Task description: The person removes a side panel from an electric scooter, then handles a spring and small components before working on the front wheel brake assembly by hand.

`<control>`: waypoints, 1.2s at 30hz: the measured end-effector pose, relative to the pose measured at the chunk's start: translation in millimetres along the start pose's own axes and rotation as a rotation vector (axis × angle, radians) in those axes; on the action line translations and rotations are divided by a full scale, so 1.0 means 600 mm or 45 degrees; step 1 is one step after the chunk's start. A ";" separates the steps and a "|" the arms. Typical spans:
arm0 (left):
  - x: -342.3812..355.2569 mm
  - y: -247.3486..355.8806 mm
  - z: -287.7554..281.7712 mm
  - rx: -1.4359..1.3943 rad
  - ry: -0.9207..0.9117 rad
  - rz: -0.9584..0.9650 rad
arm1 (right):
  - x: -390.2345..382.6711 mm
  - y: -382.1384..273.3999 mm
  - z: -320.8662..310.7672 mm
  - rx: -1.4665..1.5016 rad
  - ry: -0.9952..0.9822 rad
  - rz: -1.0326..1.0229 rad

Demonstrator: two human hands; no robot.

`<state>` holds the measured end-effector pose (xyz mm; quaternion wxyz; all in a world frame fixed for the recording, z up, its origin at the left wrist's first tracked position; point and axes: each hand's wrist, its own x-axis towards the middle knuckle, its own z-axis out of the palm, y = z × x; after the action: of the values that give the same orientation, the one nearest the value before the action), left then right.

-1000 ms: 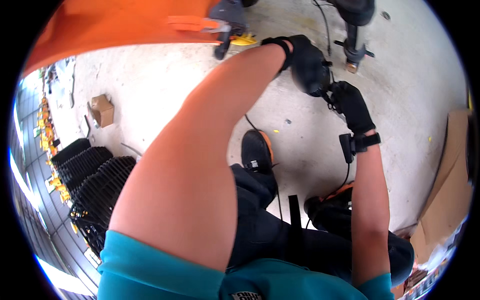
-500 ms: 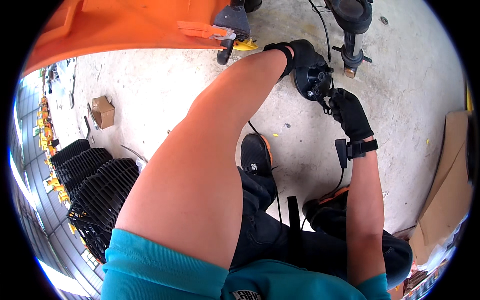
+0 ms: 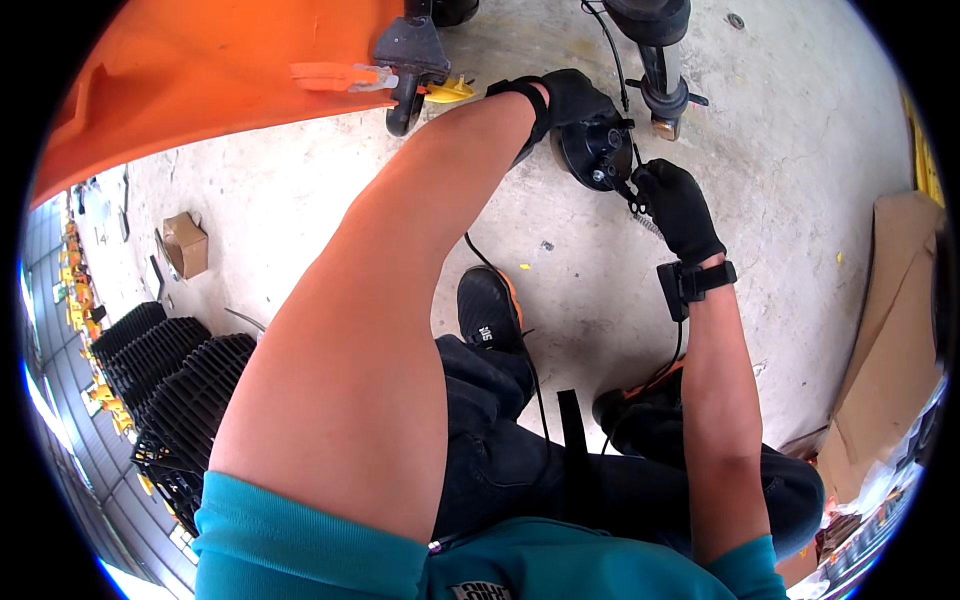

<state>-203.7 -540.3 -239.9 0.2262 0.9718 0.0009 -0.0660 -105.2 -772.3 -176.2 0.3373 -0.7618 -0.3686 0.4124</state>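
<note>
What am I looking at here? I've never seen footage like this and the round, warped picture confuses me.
The picture comes from a wide fisheye camera worn on a person's head, looking down, so straight edges bend near the rim. The two bare forearms rising from the bottom are that person's own, and both hands wear black gloves. The left hand grips a round black disc-shaped part just above the concrete floor. The right hand pinches a small tool at the disc's edge; the tool is too small to identify. Below are the person's dark trousers and black shoe. An orange body panel fills the top left, stacked black grilles lie at left, and flattened cardboard at right.
</note>
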 end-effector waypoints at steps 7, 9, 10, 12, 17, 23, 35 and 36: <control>0.001 0.000 0.001 -0.048 -0.034 -0.131 | 0.004 0.004 -0.005 -0.109 -0.053 0.013; 0.000 0.001 -0.002 0.176 -0.018 -0.028 | 0.004 0.006 -0.009 -0.114 -0.088 -0.028; 0.002 0.002 -0.004 0.081 -0.056 -0.130 | 0.004 0.008 -0.010 -0.117 -0.106 -0.048; 0.009 -0.002 -0.003 -0.109 -0.131 -0.333 | 0.003 0.010 -0.009 -0.063 -0.108 -0.080; 0.012 -0.062 0.054 0.062 0.021 -0.199 | 0.006 0.008 -0.002 -0.063 -0.120 -0.135; 0.030 -0.016 0.021 0.006 -0.028 -0.459 | 0.002 0.005 -0.007 -0.431 0.019 -0.157; 0.013 0.034 -0.028 -0.213 -0.069 -0.471 | -0.016 0.001 -0.004 0.643 -0.190 0.340; 0.016 0.021 -0.015 -0.123 -0.049 -0.407 | -0.017 -0.002 -0.004 0.604 -0.193 0.336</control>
<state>-192.9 -548.1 -227.5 0.2591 0.9459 0.1544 -0.1198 -107.5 -780.6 -170.2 0.4209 -0.6699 -0.1836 0.5834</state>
